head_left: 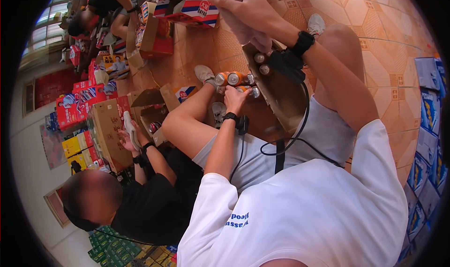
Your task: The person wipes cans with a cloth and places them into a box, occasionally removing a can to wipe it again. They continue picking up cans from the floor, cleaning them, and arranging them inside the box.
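My left hand (235,99) reaches forward between my legs, its fingers closed on an orange can (243,88) in a small cluster. Several more orange cans (234,77) with silver tops stand just beyond it. My right hand (246,7) is raised at the top, closed on a pinkish cloth (239,25) that hangs down from it. Under my right forearm, an open cardboard box (276,91) has a few cans (264,69) inside near its far end. Black bands with cables sit on both my wrists.
A striped DAYAO carton (190,7) stands ahead. At left, a co-worker (145,192) in black holds a white cloth (130,128) by an open carton (110,131). Another person (110,4) bends over boxes at top left. Blue cartons (429,112) are stacked at right.
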